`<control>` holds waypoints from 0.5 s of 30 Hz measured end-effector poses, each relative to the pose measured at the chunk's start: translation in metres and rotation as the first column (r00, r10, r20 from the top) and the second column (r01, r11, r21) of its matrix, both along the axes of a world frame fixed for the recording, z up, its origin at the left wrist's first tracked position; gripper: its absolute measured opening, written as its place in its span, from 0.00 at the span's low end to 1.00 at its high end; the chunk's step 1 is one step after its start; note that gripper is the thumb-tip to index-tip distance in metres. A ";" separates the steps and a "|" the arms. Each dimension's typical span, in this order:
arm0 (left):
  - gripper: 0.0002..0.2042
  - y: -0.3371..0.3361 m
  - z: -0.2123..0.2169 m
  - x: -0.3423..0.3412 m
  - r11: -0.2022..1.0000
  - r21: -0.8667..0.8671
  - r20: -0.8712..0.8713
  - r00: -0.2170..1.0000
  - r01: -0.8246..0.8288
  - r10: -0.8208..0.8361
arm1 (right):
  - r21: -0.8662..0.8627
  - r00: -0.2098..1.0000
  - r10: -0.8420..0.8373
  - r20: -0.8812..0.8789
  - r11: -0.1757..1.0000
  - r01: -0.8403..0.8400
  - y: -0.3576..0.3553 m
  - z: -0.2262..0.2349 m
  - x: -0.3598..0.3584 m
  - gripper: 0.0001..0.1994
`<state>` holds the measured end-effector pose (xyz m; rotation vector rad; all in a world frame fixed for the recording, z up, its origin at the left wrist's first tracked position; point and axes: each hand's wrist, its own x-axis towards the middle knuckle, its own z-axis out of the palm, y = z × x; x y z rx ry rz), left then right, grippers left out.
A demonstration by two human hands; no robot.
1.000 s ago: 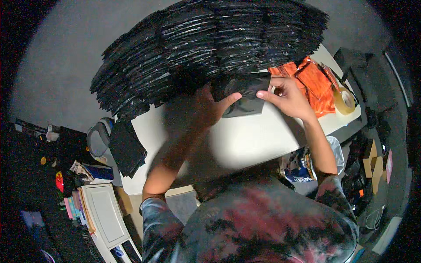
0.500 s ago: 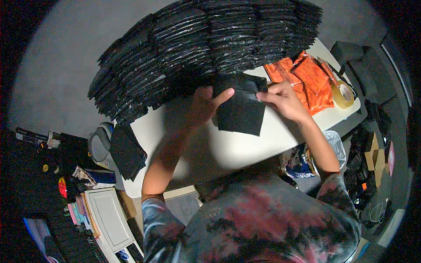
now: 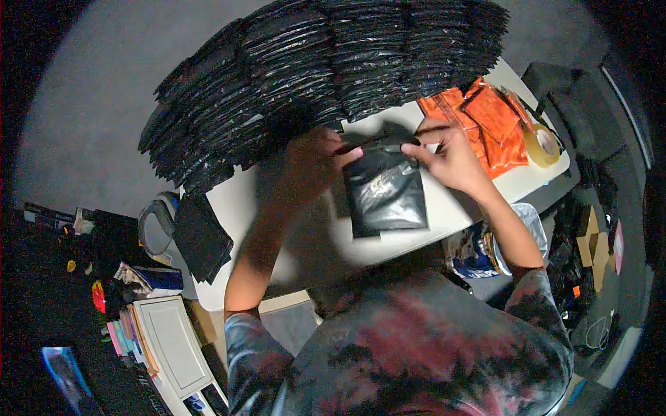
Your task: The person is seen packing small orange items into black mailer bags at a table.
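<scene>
A flat black plastic pouch [image 3: 388, 197] hangs over the white table, shiny across its lower front. My left hand [image 3: 320, 154] pinches its upper left edge, with the thumb on the front and most of the fingers in shadow. At the upper right edge, my right hand [image 3: 447, 156] grips between thumb and fingers. Just beyond both hands rises a wide bank of stacked black plastic packets [image 3: 333, 62]. Orange plastic packets [image 3: 485, 125] lie close to my right hand.
A roll of clear tape [image 3: 542, 145] rests at the right end of the white table [image 3: 277, 225]. More black packets [image 3: 201, 239] lie at its left corner, beside a grey chair [image 3: 157, 229]. A white cabinet [image 3: 170, 329] stands lower left; cardboard pieces [image 3: 593, 246] are at the right.
The pouch has tipped and swung toward me, so its lower part now catches the light and sits lower. Both hands have shifted slightly while keeping hold of the top edge.
</scene>
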<state>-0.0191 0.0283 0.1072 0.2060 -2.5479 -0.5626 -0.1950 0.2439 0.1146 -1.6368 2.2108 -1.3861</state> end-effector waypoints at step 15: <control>0.15 0.011 0.016 -0.001 0.965 -0.261 -0.203 0.976 0.019 -0.074 | -0.174 0.909 -0.095 -0.406 0.984 0.026 0.001 0.001 0.002 0.05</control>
